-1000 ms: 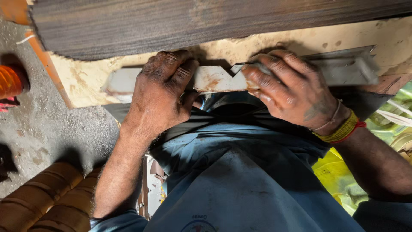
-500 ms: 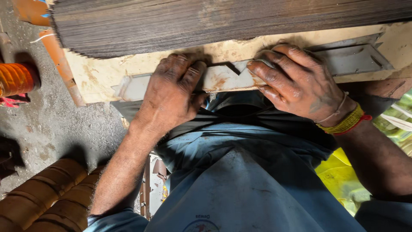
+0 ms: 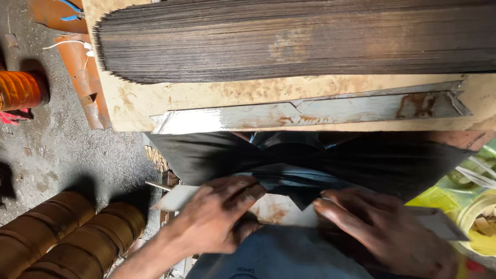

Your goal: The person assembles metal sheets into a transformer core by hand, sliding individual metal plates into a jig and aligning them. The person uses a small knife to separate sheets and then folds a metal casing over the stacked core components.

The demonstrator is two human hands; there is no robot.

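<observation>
My left hand point(image 3: 217, 219) and my right hand point(image 3: 385, 232) both grip a thin pale metal strip point(image 3: 276, 209) with rust spots and a V-shaped notch in its middle. I hold it low, over my lap and a dark cloth point(image 3: 361, 160). A second, similar notched metal strip point(image 3: 310, 111) lies along the front edge of the pale wooden board point(image 3: 150, 101), apart from both hands. Behind it on the board rests a thick stack of dark thin sheets point(image 3: 289, 41).
The grey concrete floor point(image 3: 57, 150) is at the left, with an orange ribbed object point(image 3: 20, 88), an orange metal bar point(image 3: 88, 88) and brown ribbed rolls point(image 3: 62, 235). A yellow bag and a container point(image 3: 473, 212) sit at the right.
Both hands have come down from the board's front edge towards my lap, bringing a notched strip with them. A similar strip stays on the board.
</observation>
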